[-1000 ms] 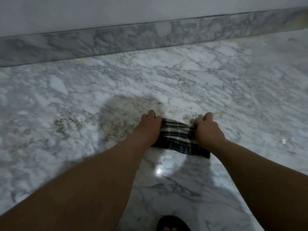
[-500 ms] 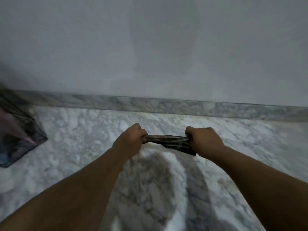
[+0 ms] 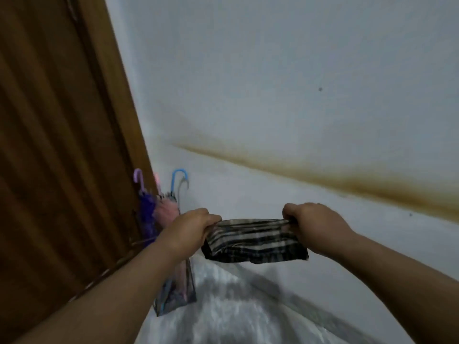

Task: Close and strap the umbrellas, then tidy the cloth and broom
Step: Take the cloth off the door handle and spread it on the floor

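A folded black-and-beige checked cloth (image 3: 253, 240) hangs in the air between my hands, well above the floor. My left hand (image 3: 192, 228) grips its left end and my right hand (image 3: 314, 225) grips its right end, both with curled fingers. Behind my left hand, closed umbrellas stand upright in the corner: a purple one (image 3: 145, 209), a pink one (image 3: 166, 209) and one with a blue hooked handle (image 3: 176, 181). A thin stick (image 3: 99, 276), possibly the broom handle, leans along the door under my left forearm.
A brown wooden door (image 3: 57, 145) fills the left side. A clear stand or bag (image 3: 177, 297) holds the umbrellas' lower ends at the corner. The white wall (image 3: 298, 95) carries a brown stain band (image 3: 347, 181). Marble floor (image 3: 236, 316) lies below.
Both hands lifted the cloth off the marble floor and raised it. The view swung up and left, from the floor to the wall, door and umbrella corner.
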